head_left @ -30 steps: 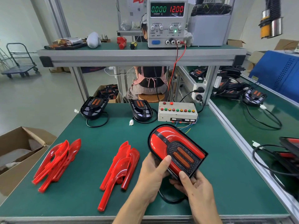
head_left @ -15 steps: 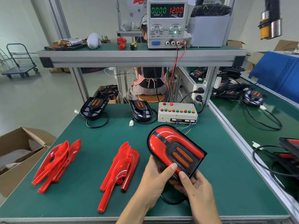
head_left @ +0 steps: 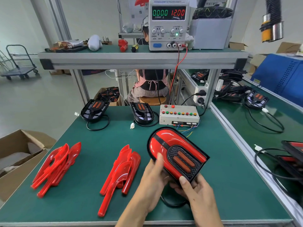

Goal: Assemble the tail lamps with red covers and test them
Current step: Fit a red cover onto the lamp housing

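One tail lamp (head_left: 176,154) with its red cover fitted is held above the green table (head_left: 221,185), in the lower middle of the frame. Its long axis runs diagonally: the rounded end points to the upper left, the square end with two orange strips points to the lower right, toward the person. The left hand (head_left: 153,179) grips the lamp from its left side, thumb laid on the red cover. The right hand (head_left: 196,192) grips the square end from below, thumb on the black edge. A black cable loops under the hands.

To the left of the lamp lie two piles of loose red covers, one in the lower middle (head_left: 121,174) and one at the lower left (head_left: 55,166); how many pieces are in each pile I cannot tell. At the far edge of the table stand two black lamp bases without covers, one to the left (head_left: 95,109) and one nearer the middle (head_left: 142,112), each with two orange strips. Beside them is one test box (head_left: 179,116) with a row of coloured buttons.

On the upper shelf stands one power supply (head_left: 168,24). Its display reads 0.000 in green, labelled CURRENT, and 12.00 in red. One red and one black wire hang from it. One cardboard box (head_left: 19,154) is at the left edge.
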Demonstrator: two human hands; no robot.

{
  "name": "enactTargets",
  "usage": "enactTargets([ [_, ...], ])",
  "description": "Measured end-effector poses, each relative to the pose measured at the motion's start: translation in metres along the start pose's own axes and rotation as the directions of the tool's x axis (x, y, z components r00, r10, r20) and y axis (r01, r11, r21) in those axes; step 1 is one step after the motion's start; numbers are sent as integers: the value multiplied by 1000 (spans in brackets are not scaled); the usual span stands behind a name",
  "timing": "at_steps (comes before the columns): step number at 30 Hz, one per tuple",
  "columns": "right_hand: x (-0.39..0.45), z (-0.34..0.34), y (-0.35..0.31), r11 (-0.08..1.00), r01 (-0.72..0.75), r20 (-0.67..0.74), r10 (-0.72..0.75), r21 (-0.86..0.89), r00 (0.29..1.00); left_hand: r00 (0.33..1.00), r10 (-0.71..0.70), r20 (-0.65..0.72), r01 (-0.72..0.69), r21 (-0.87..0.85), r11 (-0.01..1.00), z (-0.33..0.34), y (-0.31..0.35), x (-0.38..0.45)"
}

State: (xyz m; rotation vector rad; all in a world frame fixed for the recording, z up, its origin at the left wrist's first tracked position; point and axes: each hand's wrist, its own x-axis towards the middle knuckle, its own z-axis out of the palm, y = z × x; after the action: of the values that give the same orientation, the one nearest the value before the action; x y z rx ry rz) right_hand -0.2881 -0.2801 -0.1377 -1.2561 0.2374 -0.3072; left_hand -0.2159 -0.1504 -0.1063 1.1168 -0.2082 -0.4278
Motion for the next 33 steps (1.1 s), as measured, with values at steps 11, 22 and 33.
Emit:
enactTargets([
  [11,-6,3,5,997,-1,-7,1,-83,1000,940,36,-340,-81,-119,990,1,19,17],
  [22,-5,5,-5,998,-16,-28,14,-67,1000,993,-4,-119,-2,-49,999,-7,15,-2],
  [33,-12,-35,-37,616,203,86,-214,-761,973,992,120,-45,-94,383,919,12,1,-16],
])
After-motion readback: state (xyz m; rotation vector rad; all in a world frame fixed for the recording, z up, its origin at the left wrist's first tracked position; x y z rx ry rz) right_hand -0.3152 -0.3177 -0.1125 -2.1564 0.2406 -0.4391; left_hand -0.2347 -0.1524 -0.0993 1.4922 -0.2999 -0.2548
